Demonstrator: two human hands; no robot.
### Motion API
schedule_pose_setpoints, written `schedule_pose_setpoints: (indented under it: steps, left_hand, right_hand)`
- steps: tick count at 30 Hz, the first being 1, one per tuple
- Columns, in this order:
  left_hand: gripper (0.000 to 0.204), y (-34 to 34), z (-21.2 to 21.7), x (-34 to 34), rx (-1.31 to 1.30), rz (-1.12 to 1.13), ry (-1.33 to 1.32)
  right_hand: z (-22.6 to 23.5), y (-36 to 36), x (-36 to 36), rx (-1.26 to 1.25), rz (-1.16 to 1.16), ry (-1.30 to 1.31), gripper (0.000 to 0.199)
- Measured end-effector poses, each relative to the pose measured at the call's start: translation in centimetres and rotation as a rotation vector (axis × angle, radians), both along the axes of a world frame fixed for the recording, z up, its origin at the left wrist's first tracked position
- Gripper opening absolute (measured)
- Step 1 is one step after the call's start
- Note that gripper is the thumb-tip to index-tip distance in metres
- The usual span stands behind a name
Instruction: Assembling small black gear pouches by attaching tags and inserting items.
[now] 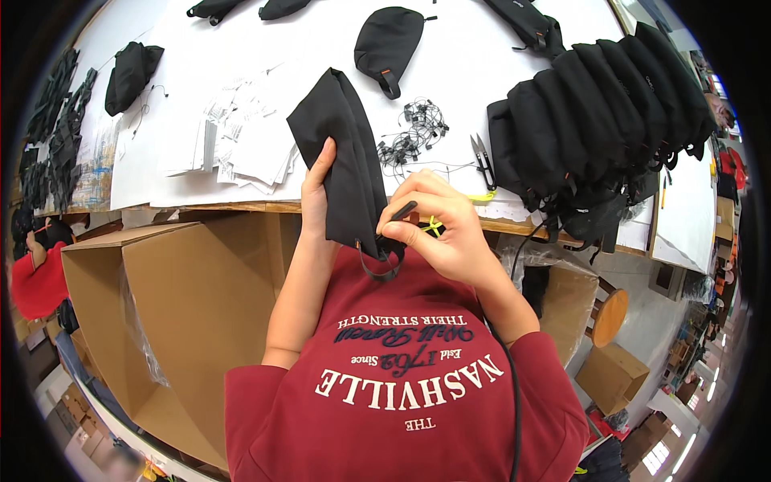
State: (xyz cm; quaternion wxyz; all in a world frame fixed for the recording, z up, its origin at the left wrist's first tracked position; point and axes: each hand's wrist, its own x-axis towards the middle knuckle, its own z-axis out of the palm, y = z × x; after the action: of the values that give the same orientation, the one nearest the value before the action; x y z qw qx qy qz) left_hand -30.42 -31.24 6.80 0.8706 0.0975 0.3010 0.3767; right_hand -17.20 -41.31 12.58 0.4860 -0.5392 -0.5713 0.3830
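In my left hand is a black fabric pouch, gripped along its side with the thumb on top and held upright in front of my chest. Its lower corner carries a zip end and a small black strap loop. Close against that corner, my right hand pinches a short dark stick-like piece whose kind I cannot make out. Something yellow-green shows beneath the right fingers. Another black pouch lies flat on the white table beyond.
A pile of black tagged strings and thread snips lie on the table. White paper slips are left, a row of black pouches right. Cardboard boxes stand below the table edge. A co-worker in red is far left.
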Motion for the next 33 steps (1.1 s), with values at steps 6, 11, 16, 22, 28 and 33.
schedule_pose_setpoints:
  steps: [6,11,16,22,28,33]
  left_hand:
    - [0.030,0.5,-0.7,-0.7,0.061,0.063,0.038]
    - [0.036,0.2,0.9,-0.8,0.100,0.122,0.223]
    - [0.039,-2.0,2.7,-3.4,0.141,-0.219,-0.084]
    - [0.077,-0.6,2.1,-5.5,0.902,-0.045,0.423]
    - [0.028,0.4,1.1,-6.5,1.176,-0.019,0.405]
    - [0.027,-0.1,0.2,-4.6,1.185,0.190,0.602]
  right_hand:
    - [-0.4,0.0,0.3,0.087,-0.027,-0.166,0.010]
    - [1.3,-0.1,0.8,0.193,-0.186,-0.805,0.052]
    - [-1.3,0.3,2.3,0.212,-0.131,-0.804,0.060]
    - [-0.3,0.0,3.6,0.104,-0.086,-0.040,0.037]
    - [0.1,0.1,4.9,0.083,-0.082,0.057,0.034]
    - [2.3,-0.8,7.0,0.111,-0.063,-0.316,0.031]
